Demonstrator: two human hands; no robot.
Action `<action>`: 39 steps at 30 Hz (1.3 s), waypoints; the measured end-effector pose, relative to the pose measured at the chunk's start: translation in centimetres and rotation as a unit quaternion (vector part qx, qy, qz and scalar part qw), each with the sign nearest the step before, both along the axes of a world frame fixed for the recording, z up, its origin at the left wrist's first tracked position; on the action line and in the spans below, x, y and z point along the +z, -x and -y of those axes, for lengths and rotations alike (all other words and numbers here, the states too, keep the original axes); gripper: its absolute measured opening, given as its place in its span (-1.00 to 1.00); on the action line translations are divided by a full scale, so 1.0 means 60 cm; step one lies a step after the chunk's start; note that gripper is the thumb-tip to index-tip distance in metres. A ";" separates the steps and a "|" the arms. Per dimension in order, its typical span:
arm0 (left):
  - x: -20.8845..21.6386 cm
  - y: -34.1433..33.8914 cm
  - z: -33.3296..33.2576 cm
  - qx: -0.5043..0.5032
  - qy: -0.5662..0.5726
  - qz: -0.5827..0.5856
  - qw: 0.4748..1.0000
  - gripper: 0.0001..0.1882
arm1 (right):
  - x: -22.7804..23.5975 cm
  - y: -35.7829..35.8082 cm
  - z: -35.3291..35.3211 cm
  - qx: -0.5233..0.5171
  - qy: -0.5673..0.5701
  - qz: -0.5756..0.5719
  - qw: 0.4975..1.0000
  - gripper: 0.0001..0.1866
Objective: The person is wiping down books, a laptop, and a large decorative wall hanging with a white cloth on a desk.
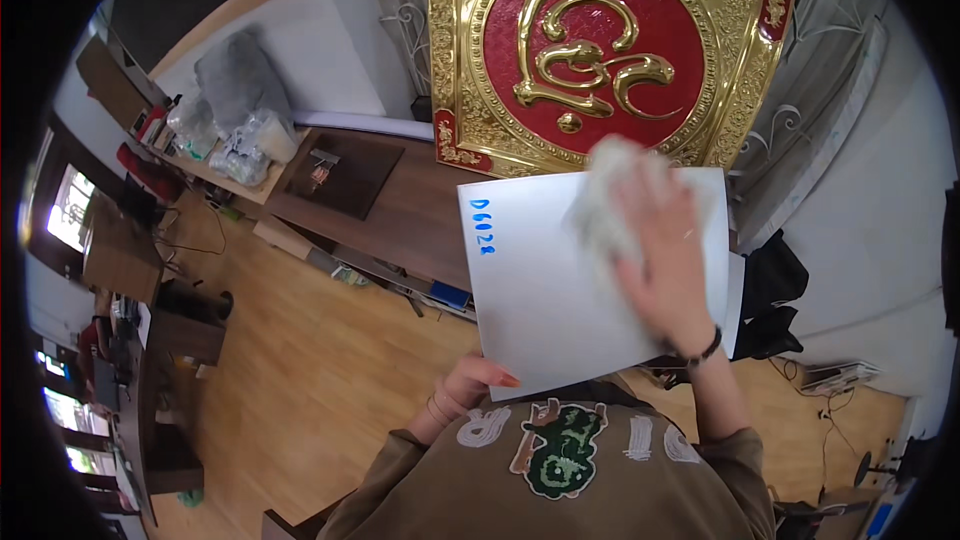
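Observation:
A white board or sheet (545,290) with blue handwriting along its left edge is held in front of my chest. At its lower left corner my left hand (468,383) grips it, thumb on the face and the other fingers hidden behind. My right hand (660,240) presses a pale cloth (605,205) against the upper right part of the board. Motion smears both the cloth and the fingers over it. A dark bracelet (706,348) circles my right wrist.
Beyond the board, a gold-framed red plaque (610,50) with raised gold lettering leans on a brown wooden cabinet (430,210). A dark flat panel (340,175) lies on the cabinet. Plastic-wrapped items (245,145) and a grey cushion-like bundle (238,75) sit farther left. Cables (838,420) trail at right.

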State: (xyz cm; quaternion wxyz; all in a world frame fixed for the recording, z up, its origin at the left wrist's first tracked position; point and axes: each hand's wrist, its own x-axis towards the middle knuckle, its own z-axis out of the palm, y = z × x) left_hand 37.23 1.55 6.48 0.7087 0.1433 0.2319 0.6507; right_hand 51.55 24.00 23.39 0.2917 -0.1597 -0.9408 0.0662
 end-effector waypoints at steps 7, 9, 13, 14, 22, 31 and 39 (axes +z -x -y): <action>0.001 0.119 0.068 0.008 0.095 -0.094 0.991 -0.35 | 0.030 0.160 0.159 0.215 0.027 0.034 0.976 -0.32; 0.000 0.156 0.088 0.005 0.123 -0.126 0.984 -0.35 | 0.022 0.192 0.146 0.129 -0.001 0.005 0.992 -0.32; -0.033 0.218 0.099 -0.009 0.022 -0.139 0.990 -0.33 | 0.024 0.254 0.141 -0.063 -0.034 -0.063 0.995 -0.31; -0.040 0.235 0.075 -0.015 -0.040 -0.133 0.990 -0.33 | 0.030 0.272 0.154 -0.067 -0.058 -0.063 0.994 -0.32; -0.105 0.352 0.046 -0.011 -0.483 -0.037 0.875 -0.29 | 0.005 0.246 0.153 -0.123 -0.010 -0.089 0.988 -0.41; 0.081 0.374 0.142 0.128 -0.116 -0.034 0.984 -0.26 | -0.031 0.277 0.215 0.037 -0.032 -0.030 0.998 -0.45; 0.042 0.418 0.208 0.183 -0.066 -0.025 0.981 -0.25 | -0.070 0.316 0.232 -0.111 -0.010 -0.052 0.992 -0.33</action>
